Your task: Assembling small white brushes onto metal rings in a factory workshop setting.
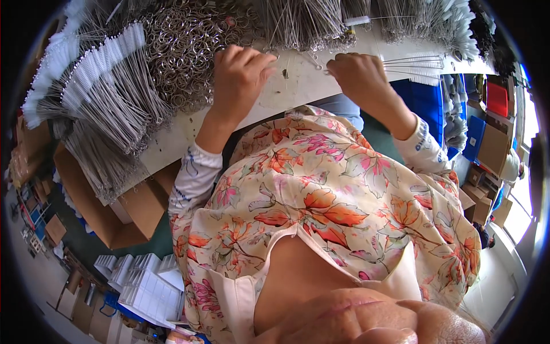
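My right hand (362,74) is closed around several thin wire-handled brushes (415,67). Their white bristle ends stick out to the right, past the table edge, and small wire loops show by my fingertips. Facing it, my left hand (239,73) has its fingers curled together over the near right side of a heap of metal split rings (189,43). Something small and shiny shows at its fingertips, too small to make out. Between the hands, a couple of wire loop ends (314,60) lie on the white tabletop (292,86).
Bundles of white-bristled brushes (106,86) are stacked at the left, with more wire brushes (303,23) along the back. Below the table's left edge is an open cardboard box (129,221). A blue bin (427,106) stands at the right, white plastic trays (150,286) at lower left.
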`<state>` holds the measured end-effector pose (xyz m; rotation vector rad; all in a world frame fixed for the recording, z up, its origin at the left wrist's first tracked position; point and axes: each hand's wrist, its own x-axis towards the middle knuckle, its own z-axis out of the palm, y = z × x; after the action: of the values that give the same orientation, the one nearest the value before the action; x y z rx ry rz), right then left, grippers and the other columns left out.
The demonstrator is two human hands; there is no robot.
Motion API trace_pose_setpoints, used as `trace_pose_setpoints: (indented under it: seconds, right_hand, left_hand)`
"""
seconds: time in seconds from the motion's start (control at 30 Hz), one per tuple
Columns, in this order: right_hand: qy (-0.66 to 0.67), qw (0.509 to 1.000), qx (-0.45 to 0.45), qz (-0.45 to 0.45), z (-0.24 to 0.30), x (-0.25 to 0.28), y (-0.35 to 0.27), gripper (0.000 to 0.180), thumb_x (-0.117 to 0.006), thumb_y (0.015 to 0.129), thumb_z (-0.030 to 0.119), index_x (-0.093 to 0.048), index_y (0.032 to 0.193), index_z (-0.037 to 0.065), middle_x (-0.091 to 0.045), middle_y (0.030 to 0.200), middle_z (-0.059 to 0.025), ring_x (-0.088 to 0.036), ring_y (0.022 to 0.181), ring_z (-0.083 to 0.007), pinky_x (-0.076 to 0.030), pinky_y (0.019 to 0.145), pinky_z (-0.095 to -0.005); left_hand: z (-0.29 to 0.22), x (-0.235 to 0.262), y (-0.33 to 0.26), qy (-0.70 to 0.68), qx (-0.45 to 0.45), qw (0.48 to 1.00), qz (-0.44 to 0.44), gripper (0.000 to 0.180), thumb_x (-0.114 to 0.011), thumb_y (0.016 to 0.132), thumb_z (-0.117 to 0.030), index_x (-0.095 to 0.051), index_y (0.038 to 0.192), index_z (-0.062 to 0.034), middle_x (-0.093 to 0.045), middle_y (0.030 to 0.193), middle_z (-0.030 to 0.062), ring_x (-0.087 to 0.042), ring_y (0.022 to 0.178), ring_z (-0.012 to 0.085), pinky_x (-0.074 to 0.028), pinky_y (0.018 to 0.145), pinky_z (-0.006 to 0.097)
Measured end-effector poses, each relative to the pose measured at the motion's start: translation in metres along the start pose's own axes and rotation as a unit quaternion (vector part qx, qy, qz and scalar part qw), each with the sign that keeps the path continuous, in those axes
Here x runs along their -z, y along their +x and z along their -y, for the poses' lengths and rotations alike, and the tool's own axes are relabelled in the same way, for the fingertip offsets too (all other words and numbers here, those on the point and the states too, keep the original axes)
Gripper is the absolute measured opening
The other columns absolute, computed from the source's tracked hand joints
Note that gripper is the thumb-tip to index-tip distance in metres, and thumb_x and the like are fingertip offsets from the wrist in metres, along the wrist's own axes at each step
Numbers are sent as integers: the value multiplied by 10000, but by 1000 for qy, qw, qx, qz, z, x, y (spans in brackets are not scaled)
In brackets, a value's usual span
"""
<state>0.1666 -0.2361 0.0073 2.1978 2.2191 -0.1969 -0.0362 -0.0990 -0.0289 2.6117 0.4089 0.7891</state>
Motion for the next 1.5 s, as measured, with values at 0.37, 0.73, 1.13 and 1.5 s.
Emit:
trace_pose_setpoints:
  seconds: [0.37, 0.73, 1.13, 1.5]
  right_hand:
    - [641, 764, -75, -1, 40, 23, 25, 159, -629, 853, 147, -661, 947, 23, -609, 702, -4, -521, 549, -74, -419, 486, -226]
    - [592, 776, 144, -162, 84, 40, 47, 93, -681, 773, 33, -681, 864, 16, -614, 860, -78, -614, 777, -193, -490, 666, -263]
    - [704, 699, 100, -72, 83, 47, 37, 125, -649, 838, 115, -674, 869, -3, -605, 954, -63, -579, 795, -111, -482, 657, -244]
    - [528, 789, 197, -244, 83, 37, 43, 111, -694, 709, 49, -679, 816, 22, -636, 908, -49, -611, 684, -180, -503, 595, -270]
  left_hand:
    - [-26, 34, -6, -417, 319, 846, -88, 139, -634, 851, -153, -576, 894, -34, -600, 809, 10, -560, 707, 102, -458, 670, 252]
    - [-33, 48, -15, -688, 333, 616, -189, 130, -559, 892, -45, -578, 1007, 13, -630, 849, 44, -602, 745, 73, -487, 637, 171]
    - [-52, 72, 0, -569, 303, 744, -174, 159, -587, 857, 4, -591, 1015, -15, -613, 849, 36, -578, 723, 73, -483, 629, 207]
    - [-36, 84, -5, -679, 281, 675, -68, 161, -604, 854, -39, -604, 1011, -3, -636, 940, 84, -617, 827, 109, -539, 703, 238]
